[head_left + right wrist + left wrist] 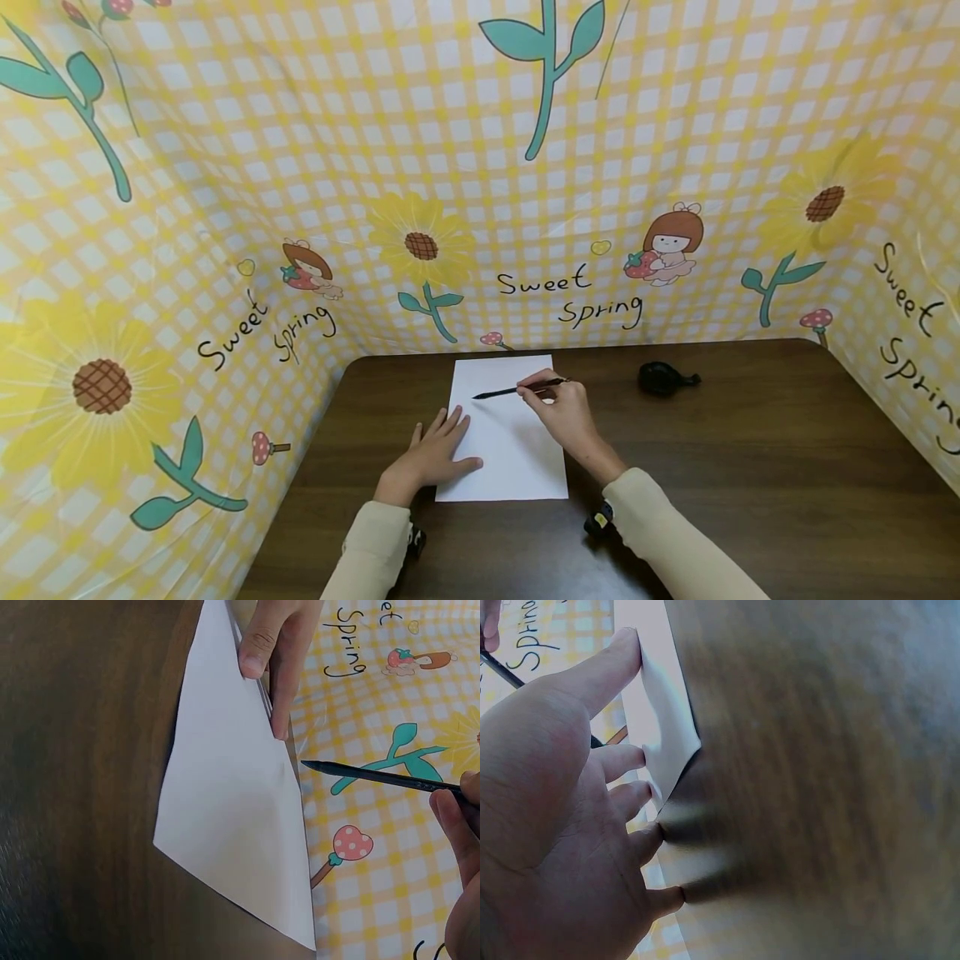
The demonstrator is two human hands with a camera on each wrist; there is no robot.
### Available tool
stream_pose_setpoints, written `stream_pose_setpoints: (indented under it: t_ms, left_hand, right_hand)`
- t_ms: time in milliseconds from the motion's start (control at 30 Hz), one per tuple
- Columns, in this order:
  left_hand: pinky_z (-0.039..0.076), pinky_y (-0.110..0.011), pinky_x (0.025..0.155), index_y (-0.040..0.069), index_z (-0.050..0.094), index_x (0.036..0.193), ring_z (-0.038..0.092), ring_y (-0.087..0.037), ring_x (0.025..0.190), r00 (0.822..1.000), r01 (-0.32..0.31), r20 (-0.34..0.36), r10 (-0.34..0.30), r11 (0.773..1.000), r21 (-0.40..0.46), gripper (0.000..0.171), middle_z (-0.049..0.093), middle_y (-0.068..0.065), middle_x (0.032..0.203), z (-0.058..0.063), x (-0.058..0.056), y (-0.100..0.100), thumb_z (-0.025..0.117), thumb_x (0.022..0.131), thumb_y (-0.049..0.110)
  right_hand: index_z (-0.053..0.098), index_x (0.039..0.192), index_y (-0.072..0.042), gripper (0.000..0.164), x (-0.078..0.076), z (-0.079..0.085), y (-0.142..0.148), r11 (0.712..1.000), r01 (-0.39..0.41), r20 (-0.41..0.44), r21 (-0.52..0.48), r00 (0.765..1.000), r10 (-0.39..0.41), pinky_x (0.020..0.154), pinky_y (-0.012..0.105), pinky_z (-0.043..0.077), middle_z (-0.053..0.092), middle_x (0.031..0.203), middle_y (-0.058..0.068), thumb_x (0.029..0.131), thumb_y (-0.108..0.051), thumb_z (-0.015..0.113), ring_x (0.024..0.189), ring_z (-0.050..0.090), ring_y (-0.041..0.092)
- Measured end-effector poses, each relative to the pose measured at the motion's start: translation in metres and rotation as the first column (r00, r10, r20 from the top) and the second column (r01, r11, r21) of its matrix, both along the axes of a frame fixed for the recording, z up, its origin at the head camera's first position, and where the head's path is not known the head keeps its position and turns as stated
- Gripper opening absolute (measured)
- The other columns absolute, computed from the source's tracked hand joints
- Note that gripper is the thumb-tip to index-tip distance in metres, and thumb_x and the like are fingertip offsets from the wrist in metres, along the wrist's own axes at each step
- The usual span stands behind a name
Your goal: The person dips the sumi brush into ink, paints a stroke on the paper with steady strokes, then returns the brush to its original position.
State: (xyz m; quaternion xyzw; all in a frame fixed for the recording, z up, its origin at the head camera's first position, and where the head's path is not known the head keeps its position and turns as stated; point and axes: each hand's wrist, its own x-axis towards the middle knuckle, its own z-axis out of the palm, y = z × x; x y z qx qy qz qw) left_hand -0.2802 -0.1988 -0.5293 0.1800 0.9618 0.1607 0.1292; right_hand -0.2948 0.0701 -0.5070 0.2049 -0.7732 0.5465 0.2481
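Note:
A white sheet of paper (517, 458) lies upright on the dark wooden table, with no marks showing on it. My left hand (435, 454) rests on its left edge, fingers spread and straight, thumb on the sheet. In the left wrist view, the two outer fingers of that hand (570, 817) touch the wood beside the paper. Over the upper part of the sheet, my right hand (558, 412) pinches a slim black pencil (375, 777) between thumb and fingers. Its dark point faces left and, in the right wrist view, stands apart from the paper.
A small black rounded object with a short narrow end (660, 379) lies at the table's back right. Yellow checked cloth (525, 208) with printed flowers hangs around the back and sides. The brown table (750, 467) extends right of the sheet. Dark wrist devices sit under both sleeves.

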Motion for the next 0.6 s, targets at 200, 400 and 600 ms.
stream_pose_setpoints:
  t_ms: [200,400,600]
  left_hand:
    - [0.010,-0.075,0.127,0.011,0.032,0.169,0.012,-0.041,0.167,1.000,-0.011,-0.005,0.011,0.998,-0.055,0.089,0.017,-0.011,0.180,0.0043,0.0016,0.0035,0.062,0.102,0.060]
    - [0.008,-0.075,0.127,0.011,0.032,0.169,0.011,-0.042,0.167,1.000,-0.009,-0.002,0.009,0.999,-0.036,0.090,0.018,-0.011,0.180,0.0073,0.0028,0.0041,0.063,0.101,0.061]
    - [0.005,-0.076,0.127,0.010,0.031,0.169,0.008,-0.043,0.167,1.000,0.006,-0.006,-0.006,1.000,0.002,0.091,0.016,-0.013,0.180,0.0031,0.0030,0.0012,0.059,0.102,0.065]
  right_hand:
    - [0.080,0.098,-0.007,0.004,0.0002,-0.0020,-0.0029,1.000,0.001,0.000,0.010,1.000,-0.001,0.074,0.025,0.064,0.081,0.093,0.005,0.095,-0.006,0.081,0.083,0.080,0.016]
    - [0.080,0.100,-0.007,0.005,0.0016,-0.0047,-0.0038,1.000,0.001,0.022,0.027,1.000,-0.002,0.075,0.025,0.064,0.081,0.094,0.003,0.096,-0.008,0.080,0.084,0.079,0.015]
    - [0.080,0.101,-0.008,0.005,0.0032,-0.0069,-0.0059,0.998,0.006,0.022,0.055,1.000,-0.007,0.075,0.025,0.064,0.081,0.094,0.003,0.096,-0.008,0.080,0.084,0.079,0.015]
